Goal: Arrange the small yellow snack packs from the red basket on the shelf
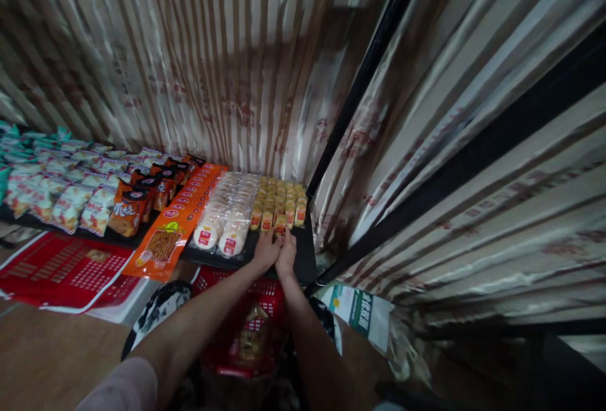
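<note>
My left hand [267,252] and my right hand [286,256] are side by side at the front of a black shelf [303,262]. Between their fingertips is a small yellow-wrapped snack packet [281,224] with a red label, pinched from both sides. It is upright, in front of several rows of matching yellow packets [281,189]. To the left of my hands lie clear-wrapped stacks of round white crackers [230,215] with red labels. Some of my fingers are hidden behind one another.
A red basket [269,300] with yellow packets in it sits below the shelf edge. Leftward are an orange snack bag [175,225], brown bags [127,209] and white bags [71,199]. A black metal post [360,76] and striped curtain [227,70] bound the shelf.
</note>
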`<state>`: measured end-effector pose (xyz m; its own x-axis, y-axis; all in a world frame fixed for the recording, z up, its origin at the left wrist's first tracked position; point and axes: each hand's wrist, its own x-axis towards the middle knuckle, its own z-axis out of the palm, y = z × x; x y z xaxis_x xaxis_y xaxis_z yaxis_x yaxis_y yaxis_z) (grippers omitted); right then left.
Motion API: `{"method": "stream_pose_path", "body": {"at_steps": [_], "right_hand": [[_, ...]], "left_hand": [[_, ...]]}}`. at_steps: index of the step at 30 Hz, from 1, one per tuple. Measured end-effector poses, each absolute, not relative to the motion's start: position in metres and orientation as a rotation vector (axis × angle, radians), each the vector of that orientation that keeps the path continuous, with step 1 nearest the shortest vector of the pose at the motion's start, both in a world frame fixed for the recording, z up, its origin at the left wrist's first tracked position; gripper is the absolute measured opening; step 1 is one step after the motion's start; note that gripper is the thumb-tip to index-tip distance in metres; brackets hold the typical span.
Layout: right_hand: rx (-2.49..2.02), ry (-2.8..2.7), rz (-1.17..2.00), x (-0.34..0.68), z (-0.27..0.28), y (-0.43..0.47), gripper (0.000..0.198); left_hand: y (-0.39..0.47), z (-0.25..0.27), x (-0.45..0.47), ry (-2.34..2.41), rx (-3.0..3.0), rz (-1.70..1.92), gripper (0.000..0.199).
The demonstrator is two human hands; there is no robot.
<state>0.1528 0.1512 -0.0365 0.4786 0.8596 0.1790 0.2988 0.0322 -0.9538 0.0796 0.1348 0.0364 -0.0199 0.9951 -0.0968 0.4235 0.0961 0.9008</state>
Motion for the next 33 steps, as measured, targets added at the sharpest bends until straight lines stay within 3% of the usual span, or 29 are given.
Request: {"method": "stream_pose_path", "body": {"at_steps": [8,33], "right_hand": [[-1.509,-1.117,0.583,0.151,-0.032,0.152,0.057],[-1.617,-1.193,0.555,0.147,-0.028,0.144,0.042]], "left_hand": [[0.137,0.037,0.076,1.583,1.481,0.900,0.040],[0.138,0.046,0.073,1.609,1.773,0.774,0.043]]}}
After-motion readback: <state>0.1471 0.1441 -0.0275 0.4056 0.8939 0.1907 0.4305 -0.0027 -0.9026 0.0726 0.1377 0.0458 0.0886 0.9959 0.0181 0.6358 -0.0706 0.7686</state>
